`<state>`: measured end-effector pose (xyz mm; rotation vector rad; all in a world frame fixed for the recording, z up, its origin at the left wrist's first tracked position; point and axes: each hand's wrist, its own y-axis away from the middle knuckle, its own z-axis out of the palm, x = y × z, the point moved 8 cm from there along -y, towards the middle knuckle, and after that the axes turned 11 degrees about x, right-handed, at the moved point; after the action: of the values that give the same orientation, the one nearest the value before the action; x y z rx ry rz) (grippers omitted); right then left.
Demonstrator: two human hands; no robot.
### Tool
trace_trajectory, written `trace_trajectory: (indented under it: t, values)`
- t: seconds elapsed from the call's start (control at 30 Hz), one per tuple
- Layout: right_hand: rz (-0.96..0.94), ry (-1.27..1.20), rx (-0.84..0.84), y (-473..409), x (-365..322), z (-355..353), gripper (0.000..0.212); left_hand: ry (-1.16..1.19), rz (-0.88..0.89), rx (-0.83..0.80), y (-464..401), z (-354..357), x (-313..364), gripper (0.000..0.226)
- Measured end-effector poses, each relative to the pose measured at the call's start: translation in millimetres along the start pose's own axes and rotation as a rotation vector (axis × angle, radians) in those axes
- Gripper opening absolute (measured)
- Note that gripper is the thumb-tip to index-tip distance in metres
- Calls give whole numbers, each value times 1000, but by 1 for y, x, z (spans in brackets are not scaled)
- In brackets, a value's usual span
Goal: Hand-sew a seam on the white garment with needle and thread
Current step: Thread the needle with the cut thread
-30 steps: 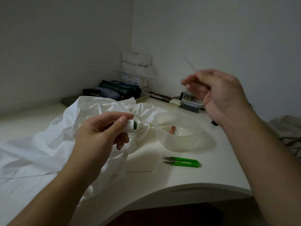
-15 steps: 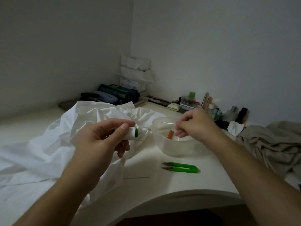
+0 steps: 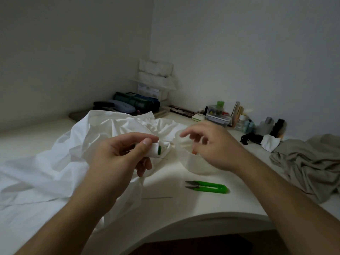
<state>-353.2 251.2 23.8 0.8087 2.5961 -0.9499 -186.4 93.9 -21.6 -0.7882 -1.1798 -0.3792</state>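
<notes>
White garment [image 3: 77, 155] heaped at table's left edge, unsewn | left hand [image 3: 117, 159] pinches spool [image 3: 154, 148] | right hand [image 3: 211, 146] blurred, fingers loosely spread over tub [image 3: 195, 162] | needle [image 3: 158, 197] near front edge | stitching not begun

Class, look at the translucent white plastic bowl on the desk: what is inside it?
Inside the translucent white plastic bowl a small orange object shows near the rim. The right hand hovers over the opening and covers the rest, so any other contents cannot be seen.
</notes>
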Motion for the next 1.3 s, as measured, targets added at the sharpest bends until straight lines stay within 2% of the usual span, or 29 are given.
trace_trajectory:
  t: [0.07,0.13,0.23,0.33,0.4,0.5,0.6,0.67,0.8,0.87,0.97,1.03,1.1,1.17,1.23,1.3]
  values:
    - [-143,54,-153,12,-18,15,52,-3,-3,-7,1,0,0,20]
    - [-283,316,-236,18,-29,29,57,-7,-3,-12,2,0,0,20]
    - [-448,574,-156,20,-44,36,42,-16,-1,-8,3,-1,1,20]
    - [-538,628,-50,21,-48,42,18,-24,-4,-2,3,-2,1,19]
    - [-522,621,-21,18,-43,44,14,-22,-5,-1,2,-2,0,19]
    - [-283,443,14,6,-30,30,10,-11,-7,-3,2,-1,0,19]
    - [13,80,163,-11,-12,3,12,6,-12,-8,2,-1,1,19]
    - [143,-83,239,-19,1,-10,13,10,-16,-8,2,-2,0,19]
    - [234,-121,349,-28,17,-27,19,25,-16,-2,1,-2,1,19]
    - [271,-89,349,-32,27,-29,21,27,-17,-3,1,-2,1,19]
    - [330,98,79,-33,42,-10,18,35,-16,-2,1,-1,2,19]
    - [333,182,15,-26,41,-4,23,45,-14,-2,1,-1,3,19]
    - [266,170,134,-20,21,-14,31,46,-9,-3,2,-1,5,19]
    - [156,-84,221,-10,-6,-19,31,45,-1,-10,2,0,6,18]
    - [16,-373,171,4,-41,-15,28,26,12,-30,3,2,8,19]
    - [-103,-480,111,18,-69,-9,26,-31,46,-58,5,4,10,20]
